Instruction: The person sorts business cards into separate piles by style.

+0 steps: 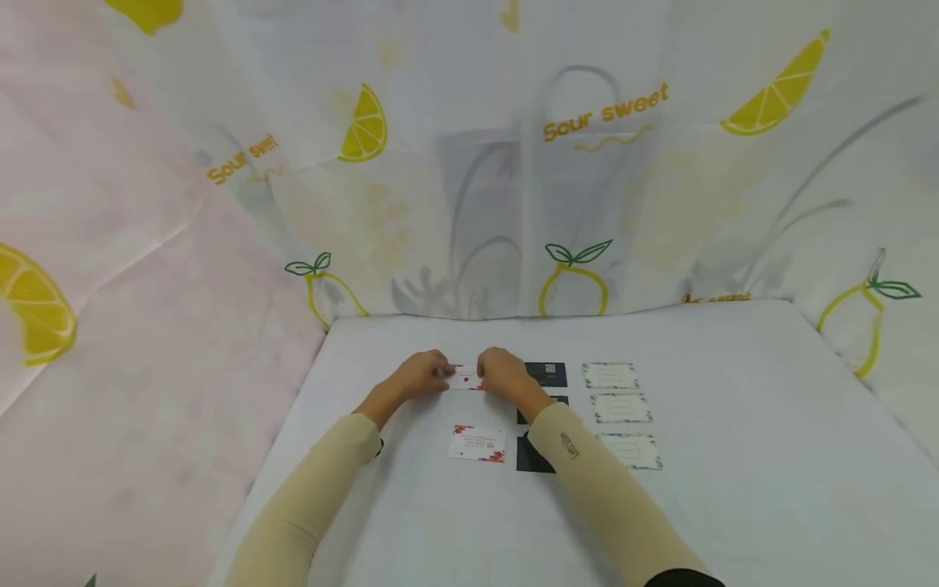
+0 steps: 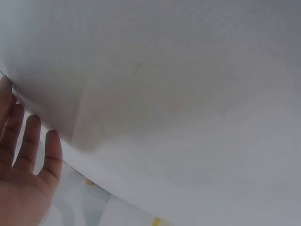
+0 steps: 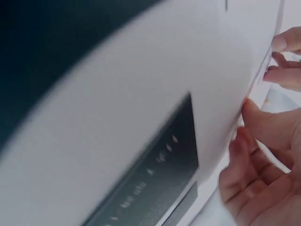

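Head view: red-and-white card (image 1: 466,378) at the far end of the table, between left hand (image 1: 420,377) and right hand (image 1: 506,377); thumbs and fingers look pinched on its opposite ends. Uneven release could skew it; the right sleeve (image 1: 605,485), low over the dark cards (image 1: 546,374), could drag them. Card print and sleeve lettering unreadable; backdrop (image 1: 477,204) reads "Sour sweet".
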Available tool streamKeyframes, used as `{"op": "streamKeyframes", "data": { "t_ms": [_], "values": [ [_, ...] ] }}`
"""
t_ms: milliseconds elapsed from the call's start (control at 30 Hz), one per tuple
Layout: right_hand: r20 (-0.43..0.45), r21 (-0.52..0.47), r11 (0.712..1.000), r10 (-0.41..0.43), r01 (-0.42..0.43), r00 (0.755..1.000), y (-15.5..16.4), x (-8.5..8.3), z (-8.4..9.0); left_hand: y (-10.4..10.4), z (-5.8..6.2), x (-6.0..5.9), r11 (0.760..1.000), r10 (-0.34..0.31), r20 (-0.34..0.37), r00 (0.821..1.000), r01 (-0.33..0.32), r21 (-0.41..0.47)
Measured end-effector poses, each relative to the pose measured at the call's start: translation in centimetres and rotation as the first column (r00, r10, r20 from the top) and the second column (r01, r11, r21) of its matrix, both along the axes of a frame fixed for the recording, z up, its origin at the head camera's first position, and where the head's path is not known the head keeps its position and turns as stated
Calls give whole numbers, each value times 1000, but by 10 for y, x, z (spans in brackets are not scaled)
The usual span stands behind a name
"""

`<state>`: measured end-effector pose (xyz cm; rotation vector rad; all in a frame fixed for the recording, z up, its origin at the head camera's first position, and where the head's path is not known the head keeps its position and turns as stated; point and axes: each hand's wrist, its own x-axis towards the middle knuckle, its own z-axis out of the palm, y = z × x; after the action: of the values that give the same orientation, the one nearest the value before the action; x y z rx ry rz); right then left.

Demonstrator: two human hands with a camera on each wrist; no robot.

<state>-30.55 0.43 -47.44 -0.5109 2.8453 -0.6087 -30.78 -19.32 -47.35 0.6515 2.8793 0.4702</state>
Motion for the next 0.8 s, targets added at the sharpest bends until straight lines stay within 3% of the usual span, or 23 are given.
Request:
{"op": "streamKeyframes", "data": {
  "t_ms": [267, 533, 800],
  "values": [
    [-8, 1, 999, 45, -45, 999, 2, 7, 3, 3, 11, 7, 1000, -15, 17, 1000, 14, 17],
    [30, -35, 983, 179, -178, 983, 13, 17, 4, -6, 10, 10, 1000, -3, 117, 993, 0, 26],
    [-7, -142, 974, 176, -175, 984, 34, 30, 12, -5, 11, 17, 994, -26, 46, 999, 21, 108]
  ]
}}
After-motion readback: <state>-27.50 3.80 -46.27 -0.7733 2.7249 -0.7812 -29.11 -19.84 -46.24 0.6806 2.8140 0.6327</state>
